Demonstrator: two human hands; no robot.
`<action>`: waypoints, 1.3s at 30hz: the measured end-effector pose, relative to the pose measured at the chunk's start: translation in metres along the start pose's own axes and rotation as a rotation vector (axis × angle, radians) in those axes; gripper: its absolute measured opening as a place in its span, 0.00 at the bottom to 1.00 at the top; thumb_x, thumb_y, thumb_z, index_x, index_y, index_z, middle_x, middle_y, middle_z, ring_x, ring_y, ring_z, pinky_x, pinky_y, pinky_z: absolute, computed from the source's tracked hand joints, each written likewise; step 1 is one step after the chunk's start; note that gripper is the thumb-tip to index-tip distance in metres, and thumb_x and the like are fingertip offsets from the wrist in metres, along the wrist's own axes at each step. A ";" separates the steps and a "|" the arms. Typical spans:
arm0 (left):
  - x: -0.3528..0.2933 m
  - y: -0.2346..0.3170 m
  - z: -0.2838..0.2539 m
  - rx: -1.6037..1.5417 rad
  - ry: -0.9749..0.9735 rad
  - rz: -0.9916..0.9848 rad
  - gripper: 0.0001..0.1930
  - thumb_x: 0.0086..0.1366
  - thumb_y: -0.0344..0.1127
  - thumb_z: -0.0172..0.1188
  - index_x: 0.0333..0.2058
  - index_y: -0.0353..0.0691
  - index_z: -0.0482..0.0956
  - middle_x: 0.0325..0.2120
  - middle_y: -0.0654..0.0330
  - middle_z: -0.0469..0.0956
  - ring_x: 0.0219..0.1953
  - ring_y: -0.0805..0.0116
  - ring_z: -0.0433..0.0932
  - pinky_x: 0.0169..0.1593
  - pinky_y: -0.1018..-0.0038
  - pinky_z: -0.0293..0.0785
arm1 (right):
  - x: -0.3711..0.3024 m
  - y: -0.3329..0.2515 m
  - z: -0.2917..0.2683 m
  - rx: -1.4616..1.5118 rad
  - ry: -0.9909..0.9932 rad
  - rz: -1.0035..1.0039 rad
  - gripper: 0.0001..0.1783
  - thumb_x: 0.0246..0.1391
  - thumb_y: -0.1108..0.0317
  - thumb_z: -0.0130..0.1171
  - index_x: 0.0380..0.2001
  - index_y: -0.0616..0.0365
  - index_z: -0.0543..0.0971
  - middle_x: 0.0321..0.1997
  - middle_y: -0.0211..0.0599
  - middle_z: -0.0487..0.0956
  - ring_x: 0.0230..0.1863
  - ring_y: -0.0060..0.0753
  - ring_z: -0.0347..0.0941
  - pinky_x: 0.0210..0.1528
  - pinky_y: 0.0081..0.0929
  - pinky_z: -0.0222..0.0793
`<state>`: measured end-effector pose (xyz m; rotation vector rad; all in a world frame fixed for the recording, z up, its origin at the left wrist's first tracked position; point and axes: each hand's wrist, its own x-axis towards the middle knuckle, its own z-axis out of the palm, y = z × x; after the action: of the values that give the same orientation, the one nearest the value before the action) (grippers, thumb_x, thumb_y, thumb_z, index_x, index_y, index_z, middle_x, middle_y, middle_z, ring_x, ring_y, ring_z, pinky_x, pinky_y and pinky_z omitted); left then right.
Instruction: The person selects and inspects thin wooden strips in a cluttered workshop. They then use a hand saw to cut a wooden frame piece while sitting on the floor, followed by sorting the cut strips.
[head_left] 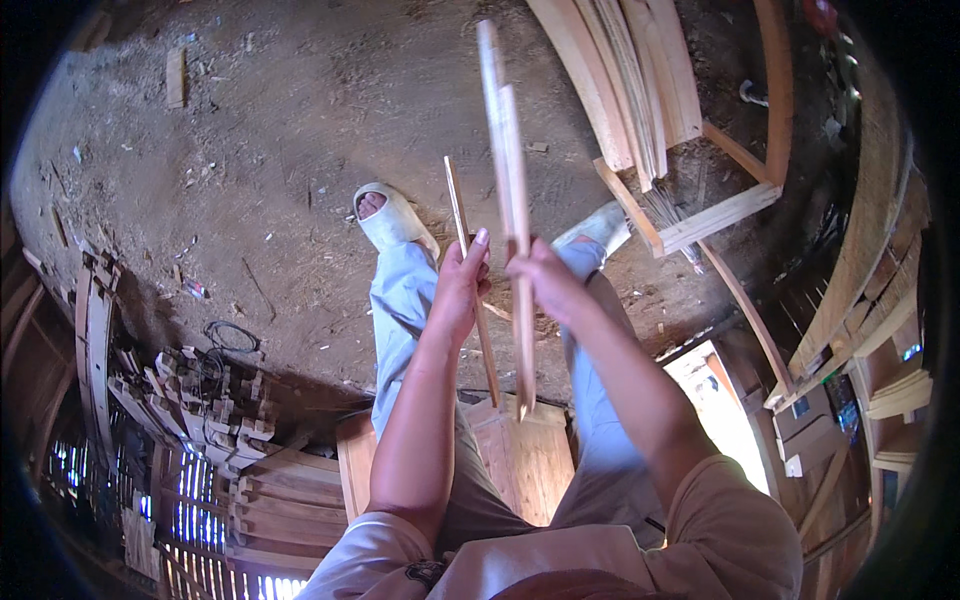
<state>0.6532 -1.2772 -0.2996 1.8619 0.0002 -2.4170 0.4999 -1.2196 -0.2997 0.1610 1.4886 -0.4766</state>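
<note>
My left hand (458,290) is closed around a thin wooden strip (457,205), its thumb pointing up along the wood. The strip stands out above and below the fist, tilted slightly. Close by on the right, my right hand (547,284) grips a pair of longer, paler wooden slats (512,165), somewhat smeared by motion. One slat reaches farther out than the other, and they overlap near the hand. Both hands are between my knees, above the floor, with the pieces held apart from each other.
Long boards (620,80) lean at the upper right beside a wooden frame (722,218). Stacked wood pieces (190,400) and a coiled dark cable (232,337) lie at the left. A wooden box (540,455) is beneath me. Scraps litter the dirt floor (280,120).
</note>
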 end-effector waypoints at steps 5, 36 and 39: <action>0.002 -0.016 0.017 0.253 0.081 0.168 0.26 0.60 0.44 0.72 0.46 0.33 0.70 0.35 0.60 0.77 0.37 0.73 0.76 0.42 0.74 0.75 | -0.024 0.035 0.039 -0.249 0.038 -0.379 0.27 0.49 0.72 0.57 0.53 0.69 0.66 0.47 0.52 0.75 0.52 0.48 0.74 0.55 0.40 0.69; 0.003 -0.003 0.015 0.115 -0.017 0.174 0.13 0.75 0.37 0.53 0.54 0.42 0.66 0.42 0.62 0.73 0.41 0.74 0.74 0.44 0.74 0.72 | 0.015 0.036 0.020 0.066 -0.316 -0.097 0.28 0.51 0.74 0.51 0.57 0.66 0.68 0.52 0.41 0.75 0.54 0.33 0.71 0.57 0.29 0.66; 0.017 -0.006 0.003 0.046 -0.049 0.241 0.13 0.76 0.40 0.52 0.52 0.41 0.68 0.41 0.62 0.75 0.41 0.72 0.75 0.45 0.73 0.73 | 0.009 0.013 0.026 0.111 -0.352 -0.173 0.26 0.53 0.73 0.50 0.57 0.66 0.68 0.52 0.40 0.75 0.54 0.31 0.71 0.57 0.29 0.66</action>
<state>0.6457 -1.2727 -0.3152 1.7085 -0.2697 -2.3136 0.5295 -1.2197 -0.3090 0.0321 1.1364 -0.6905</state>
